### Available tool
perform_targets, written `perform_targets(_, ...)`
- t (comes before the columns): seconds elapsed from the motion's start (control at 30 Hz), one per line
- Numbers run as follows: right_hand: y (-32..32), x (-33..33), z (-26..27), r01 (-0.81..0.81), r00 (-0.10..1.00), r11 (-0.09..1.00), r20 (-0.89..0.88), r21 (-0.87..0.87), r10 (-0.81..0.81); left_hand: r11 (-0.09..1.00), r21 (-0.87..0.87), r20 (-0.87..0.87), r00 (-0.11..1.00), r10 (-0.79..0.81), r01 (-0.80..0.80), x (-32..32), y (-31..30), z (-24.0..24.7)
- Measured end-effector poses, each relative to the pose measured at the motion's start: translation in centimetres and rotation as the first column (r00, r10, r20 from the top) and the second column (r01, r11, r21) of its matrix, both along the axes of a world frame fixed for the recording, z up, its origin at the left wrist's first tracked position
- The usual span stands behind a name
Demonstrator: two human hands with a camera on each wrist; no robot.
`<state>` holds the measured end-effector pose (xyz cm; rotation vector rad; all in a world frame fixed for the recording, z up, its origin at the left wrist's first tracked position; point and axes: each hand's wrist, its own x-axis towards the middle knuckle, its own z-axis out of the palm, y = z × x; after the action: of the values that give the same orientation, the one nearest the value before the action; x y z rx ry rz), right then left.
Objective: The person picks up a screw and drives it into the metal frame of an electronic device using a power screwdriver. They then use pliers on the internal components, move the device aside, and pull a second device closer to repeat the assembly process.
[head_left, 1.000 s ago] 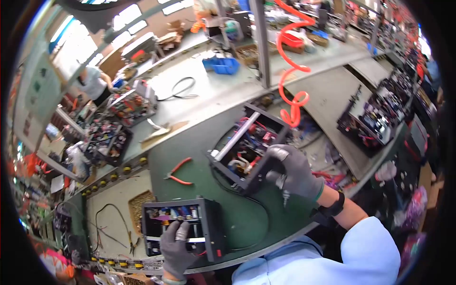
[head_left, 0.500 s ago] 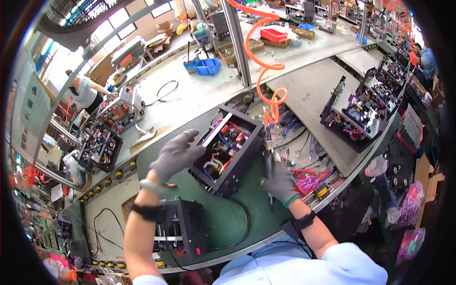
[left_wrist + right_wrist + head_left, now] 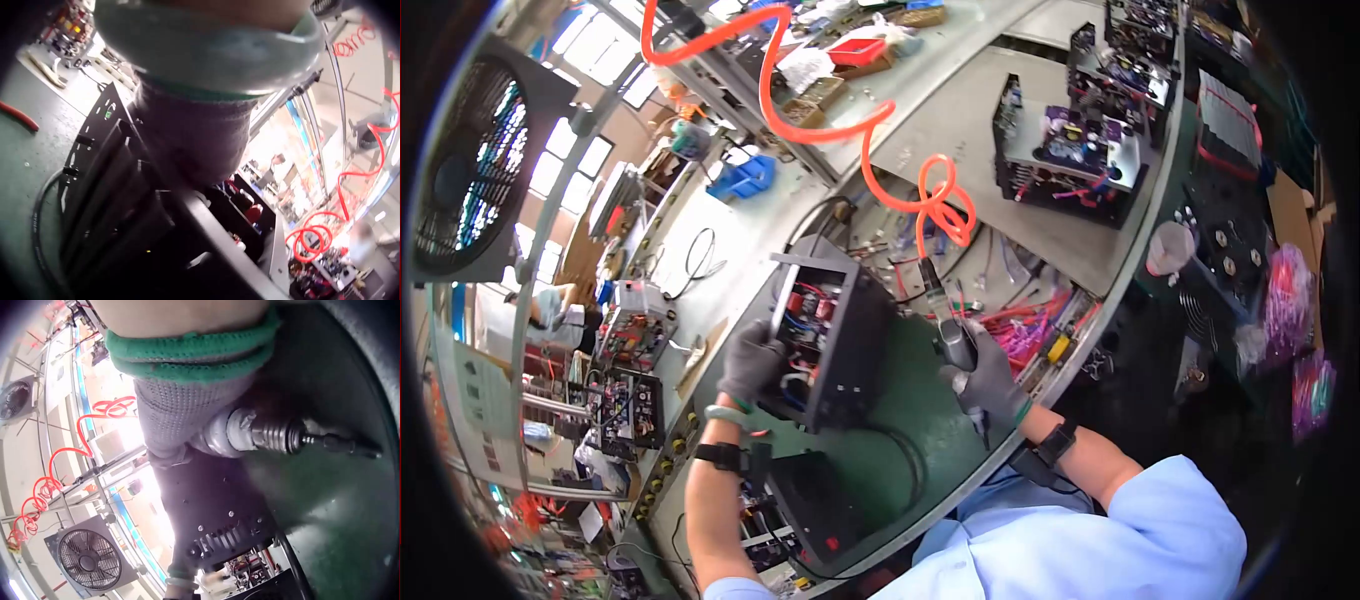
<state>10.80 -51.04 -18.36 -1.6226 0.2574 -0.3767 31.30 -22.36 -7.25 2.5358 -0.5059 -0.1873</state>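
Observation:
My gloved left hand grips the left edge of a black metal equipment case. Inside its open side are red and blue wires and small components. The case is tipped up on the green mat, with a black cable behind it. Just right of the case, my gloved right hand holds an air screwdriver, bit pointing down over the mat. In the right wrist view, the driver's bit sticks out past the glove. The left wrist view shows the slotted case wall; the glove hides the fingertips.
A coiled orange air hose runs down to the screwdriver. A second black case stands at the near left edge. Loose wires lie in a tray behind my right hand. More opened units stand at the far right.
My left hand has gone from the second case, up through the air, onto the edge of the wired case, which has tipped up. My right hand holds the screwdriver lower beside it.

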Motion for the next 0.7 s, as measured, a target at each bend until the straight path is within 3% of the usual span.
perform_targets(0.03,-0.1,0.1,0.0,0.007,1.0,1.0,-0.019,0.001,-0.007,0.986,0.16,0.125,0.992,0.021,-0.041,0.7,-0.1,0.7)
perform_targets(0.1,0.2,-0.2,-0.5,0.09,0.991,0.99,0.09,0.111,-0.1,0.999,0.012,0.156,0.987,-0.047,0.046,2.8,-0.4,2.8)
perform_targets(0.13,0.1,0.0,-1.1,0.092,0.991,0.99,0.09,0.102,-0.102,0.983,0.179,0.268,0.96,-0.083,0.035,-0.3,-4.2,7.9)
perform_targets(0.2,0.1,0.4,-1.8,0.057,0.997,0.998,0.053,-0.008,-0.056,0.814,0.58,0.428,0.863,-0.268,-0.035,0.1,-4.8,9.6)
perform_targets(0.27,0.1,0.3,-1.5,0.021,0.999,0.999,0.03,0.043,-0.022,0.77,0.633,0.66,0.579,-0.48,-0.083,0.0,-2.9,6.5)
perform_targets(0.3,0.1,0.2,-1.5,0.022,0.999,0.997,0.025,0.08,-0.024,0.779,0.627,0.532,0.715,-0.452,0.026,-1.6,-1.9,4.9)
perform_targets(0.33,0.1,0.3,-1.7,0.027,0.999,0.993,0.021,0.117,-0.029,0.667,0.744,0.539,0.553,-0.635,0.042,-2.8,-1.6,2.9)
perform_targets(0.37,0.2,0.4,-2.3,0.046,0.996,0.997,0.079,0.058,-0.051,0.618,0.781,0.577,0.48,-0.66,-0.089,-5.4,-2.2,1.7)
perform_targets(0.4,0.1,0.7,-2.2,0.039,0.995,0.997,0.086,0.06,-0.044,0.781,0.625,0.533,0.722,-0.44,0.015,-7.5,-2.3,1.1)
perform_targets(0.43,0.0,0.7,-1.8,0.033,0.995,0.997,0.087,0.074,-0.039,0.804,0.595,0.315,0.913,-0.26,0.024,-9.6,-3.0,1.9)
perform_targets(0.53,0.1,0.3,-0.9,-0.037,0.999,0.979,0.03,0.199,0.032,0.606,0.776,0.267,0.778,-0.569,0.177,-13.9,-4.4,5.8)
perform_targets(0.57,0.2,0.4,-1.1,-0.035,0.999,0.98,0.046,0.196,0.026,0.616,0.774,0.279,0.793,-0.542,0.149,-13.8,-4.1,6.6)
perform_targets(0.6,0.3,0.4,-1.3,-0.031,0.998,0.981,0.065,0.193,0.018,0.796,0.497,0.237,0.828,-0.508,0.346,-13.2,-3.9,7.4)
perform_targets(0.63,0.3,0.4,-1.3,-0.027,0.999,0.989,0.046,0.143,0.021,0.869,0.138,0.191,0.848,-0.494,0.475,-12.5,-3.6,8.1)
perform_targets(0.67,0.3,0.4,-1.4,-0.05,0.997,0.99,0.058,0.135,0.043,0.943,-0.074,0.201,0.931,-0.304,0.324,-10.2,-2.6,7.0)
perform_targets(0.7,0.2,0.5,-1.5,-0.057,0.998,0.989,0.043,0.137,0.052,0.987,0.093,0.398,0.903,-0.16,0.134,-8.3,-2.7,8.8)
